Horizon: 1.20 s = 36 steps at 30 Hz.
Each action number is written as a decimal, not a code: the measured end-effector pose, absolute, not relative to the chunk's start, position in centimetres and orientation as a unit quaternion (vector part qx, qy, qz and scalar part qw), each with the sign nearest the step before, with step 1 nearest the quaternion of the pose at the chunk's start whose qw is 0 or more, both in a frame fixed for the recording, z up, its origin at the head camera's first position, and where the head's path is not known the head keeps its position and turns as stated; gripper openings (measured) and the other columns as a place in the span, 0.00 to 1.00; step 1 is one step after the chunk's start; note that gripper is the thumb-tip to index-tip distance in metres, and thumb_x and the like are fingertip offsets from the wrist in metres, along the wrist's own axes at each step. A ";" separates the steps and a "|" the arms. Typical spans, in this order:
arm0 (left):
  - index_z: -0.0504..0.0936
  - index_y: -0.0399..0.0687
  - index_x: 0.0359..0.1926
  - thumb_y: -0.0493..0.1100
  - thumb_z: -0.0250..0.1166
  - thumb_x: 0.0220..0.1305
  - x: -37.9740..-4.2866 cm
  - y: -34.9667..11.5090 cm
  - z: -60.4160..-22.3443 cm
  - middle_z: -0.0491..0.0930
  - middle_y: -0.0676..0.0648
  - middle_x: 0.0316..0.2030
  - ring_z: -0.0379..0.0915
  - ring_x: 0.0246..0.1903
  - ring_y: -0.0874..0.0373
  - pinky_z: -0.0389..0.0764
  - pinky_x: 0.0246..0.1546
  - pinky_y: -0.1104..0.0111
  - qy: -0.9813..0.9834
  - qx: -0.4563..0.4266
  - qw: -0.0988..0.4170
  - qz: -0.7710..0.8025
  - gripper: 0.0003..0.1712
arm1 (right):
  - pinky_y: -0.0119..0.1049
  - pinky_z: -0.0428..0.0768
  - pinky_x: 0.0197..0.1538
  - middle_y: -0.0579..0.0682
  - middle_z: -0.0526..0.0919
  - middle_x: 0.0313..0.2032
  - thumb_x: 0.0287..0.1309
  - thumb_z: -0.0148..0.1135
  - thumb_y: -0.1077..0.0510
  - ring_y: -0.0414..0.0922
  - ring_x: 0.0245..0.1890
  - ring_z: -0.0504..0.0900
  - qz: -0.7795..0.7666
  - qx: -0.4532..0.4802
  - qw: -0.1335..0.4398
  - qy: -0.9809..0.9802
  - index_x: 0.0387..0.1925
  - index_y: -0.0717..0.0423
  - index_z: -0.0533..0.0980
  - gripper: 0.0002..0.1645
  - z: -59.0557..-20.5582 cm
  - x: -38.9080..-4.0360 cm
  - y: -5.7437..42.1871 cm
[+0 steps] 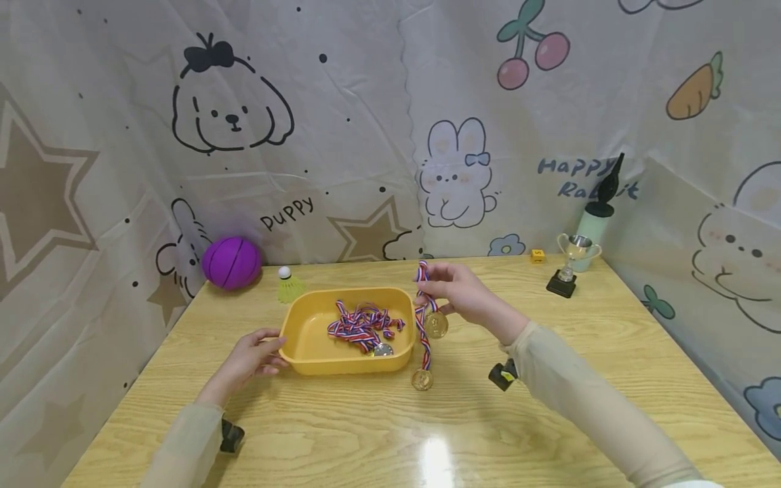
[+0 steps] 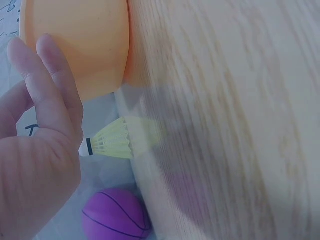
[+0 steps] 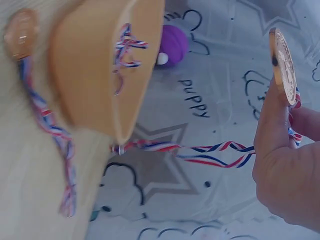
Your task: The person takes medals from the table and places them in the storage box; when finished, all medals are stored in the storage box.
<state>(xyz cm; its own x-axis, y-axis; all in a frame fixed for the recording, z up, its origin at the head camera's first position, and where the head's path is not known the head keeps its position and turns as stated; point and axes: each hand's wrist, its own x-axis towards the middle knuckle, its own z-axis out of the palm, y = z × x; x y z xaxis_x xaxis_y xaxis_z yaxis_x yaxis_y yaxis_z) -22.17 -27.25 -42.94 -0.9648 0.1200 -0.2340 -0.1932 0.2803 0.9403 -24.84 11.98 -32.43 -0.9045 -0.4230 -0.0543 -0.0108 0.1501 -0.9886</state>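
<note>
My right hand [image 1: 457, 291] pinches the striped red, white and blue ribbon of a gold medal [image 1: 436, 325], which hangs just below the fingers. In the right wrist view that medal [image 3: 285, 67] shows nearly edge-on beside the fingers, its ribbon stretching toward the basin's end. A second gold medal [image 1: 422, 379] lies on the table, its ribbon running along the right side of the yellow basin [image 1: 348, 367]. Inside the basin are a heap of tangled ribbons [image 1: 360, 329] and a silver medal [image 1: 383, 350]. My left hand [image 1: 247, 359] touches the basin's left rim, fingers nearly straight.
Behind the basin's left end stands a yellow shuttlecock [image 1: 290, 287], with a purple ball [image 1: 232, 263] farther left. A small trophy [image 1: 567, 268], a pale green pump [image 1: 594, 224] and a yellow cube [image 1: 537, 256] stand at the back right. A patterned curtain [image 1: 366, 135] encloses the table.
</note>
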 end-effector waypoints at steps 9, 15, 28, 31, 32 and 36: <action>0.56 0.28 0.66 0.44 0.52 0.73 -22.2 -27.3 -42.8 0.79 0.52 0.29 0.80 0.28 0.65 0.81 0.26 0.77 0.787 -0.020 0.130 0.602 0.30 | 0.31 0.77 0.24 0.49 0.81 0.33 0.66 0.54 0.63 0.42 0.34 0.84 -0.649 -0.160 0.165 0.725 0.47 0.64 0.72 0.11 -31.7 -25.6 9.0; 0.56 0.28 0.66 0.44 0.52 0.73 -22.3 -27.3 -42.8 0.79 0.52 0.28 0.80 0.27 0.64 0.82 0.26 0.77 0.786 -0.018 0.134 0.603 0.30 | 0.31 0.76 0.24 0.45 0.80 0.29 0.66 0.54 0.63 0.38 0.31 0.83 -0.644 -0.158 0.168 0.730 0.48 0.65 0.72 0.12 -32.8 -26.2 7.5; 0.54 0.26 0.66 0.43 0.51 0.73 -22.3 -27.3 -42.9 0.79 0.51 0.29 0.80 0.27 0.65 0.82 0.26 0.77 0.782 -0.019 0.138 0.607 0.31 | 0.27 0.72 0.19 0.53 0.78 0.35 0.64 0.57 0.63 0.41 0.29 0.85 -0.617 -0.125 0.138 0.765 0.44 0.65 0.76 0.10 -37.3 -27.8 5.0; 0.55 0.27 0.66 0.43 0.52 0.73 -22.3 -27.3 -43.0 0.78 0.51 0.29 0.80 0.26 0.65 0.82 0.26 0.77 0.779 -0.024 0.138 0.611 0.31 | 0.26 0.68 0.16 0.56 0.79 0.36 0.63 0.58 0.64 0.38 0.25 0.84 -0.605 -0.128 0.125 0.776 0.41 0.66 0.75 0.08 -38.3 -27.9 4.8; 0.55 0.26 0.66 0.44 0.52 0.73 -22.3 -27.3 -43.0 0.79 0.51 0.29 0.80 0.27 0.65 0.82 0.26 0.77 0.779 -0.022 0.138 0.611 0.31 | 0.26 0.67 0.16 0.57 0.80 0.35 0.63 0.58 0.64 0.38 0.24 0.84 -0.602 -0.126 0.122 0.779 0.40 0.66 0.75 0.07 -38.6 -27.9 4.8; 0.56 0.26 0.66 0.43 0.52 0.73 -22.3 -27.2 -43.0 0.79 0.51 0.28 0.80 0.26 0.65 0.81 0.26 0.77 0.782 -0.026 0.134 0.608 0.30 | 0.25 0.64 0.14 0.58 0.81 0.32 0.63 0.58 0.65 0.37 0.21 0.83 -0.592 -0.121 0.111 0.789 0.38 0.64 0.74 0.04 -39.8 -27.9 4.6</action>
